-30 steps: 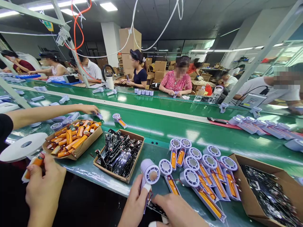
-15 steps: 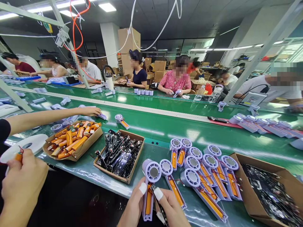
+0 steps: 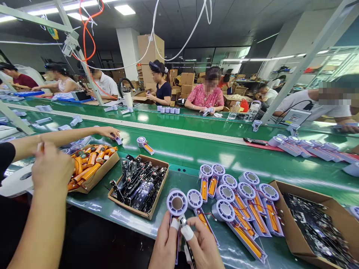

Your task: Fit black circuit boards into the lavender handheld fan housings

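At the bottom middle, my left hand [image 3: 165,241] is closed round a lilac handheld fan housing [image 3: 177,203], its round head pointing up and its handle largely covered by my fingers. My right hand [image 3: 204,244] pinches a narrow black circuit board [image 3: 183,220] against the right side of that handle. White tape wraps a fingertip on each hand. Just right of the held fan lies another fan housing [image 3: 194,198] with an orange battery in its handle. More such fan housings [image 3: 224,210] are grouped to the right, with batteries and thin wires showing.
A carton of circuit boards [image 3: 151,215] stands left of my hands; a bigger carton [image 3: 291,239] holds more at right. A co-worker's hand [image 3: 52,166] and forearm reach in from the left, near a carton of orange batteries [image 3: 105,172]. Beyond runs a green conveyor belt [image 3: 196,144].
My hands have come closer together, with the fan's head tilted more towards me and its battery now hidden. The co-worker's near hand has moved up and right towards the batteries.
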The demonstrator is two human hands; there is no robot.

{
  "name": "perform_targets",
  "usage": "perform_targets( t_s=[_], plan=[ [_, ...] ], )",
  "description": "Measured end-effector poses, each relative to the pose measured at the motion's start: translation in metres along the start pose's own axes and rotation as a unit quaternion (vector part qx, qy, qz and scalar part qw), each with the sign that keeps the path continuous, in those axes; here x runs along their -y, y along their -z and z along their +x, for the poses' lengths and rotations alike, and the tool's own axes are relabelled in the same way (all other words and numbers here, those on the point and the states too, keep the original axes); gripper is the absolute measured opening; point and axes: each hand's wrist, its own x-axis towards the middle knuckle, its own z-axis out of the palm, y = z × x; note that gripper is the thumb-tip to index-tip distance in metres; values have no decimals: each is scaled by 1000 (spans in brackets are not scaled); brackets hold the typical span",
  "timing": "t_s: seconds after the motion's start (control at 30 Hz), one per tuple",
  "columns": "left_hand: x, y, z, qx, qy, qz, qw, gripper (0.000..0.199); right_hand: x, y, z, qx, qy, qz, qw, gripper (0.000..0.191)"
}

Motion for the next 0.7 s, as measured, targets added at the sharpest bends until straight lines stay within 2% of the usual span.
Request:
perform_targets(
  t_s=[0.13, 0.23, 0.33, 0.47, 0.6, 0.7],
  plan=[
    [-13, -5, 2, -5, 4, 31, 999, 55, -17, 3, -8, -48, 90, -119, 988, 62],
    [-23, -7, 2, 20, 37, 24, 999, 58, -28, 5, -8, -91, 150, -198, 964, 59],
    [-26, -7, 2, 19, 60, -35, 997, 52, -35, 5, -4, -108, 175, -253, 945, 56],
    [-18, -6, 0, 56, 41, -78, 994, 50, -42, 2, 0, -112, 191, -327, 919, 56],
    [0, -8, -4, 32, -5, -23, 999, 53, -49, -3, -1, -106, 197, -373, 900, 54],
    [10, -10, -3, 42, -60, 12, 997, 50, -55, -3, -3, -92, 194, -403, 889, 53]
  ],
)
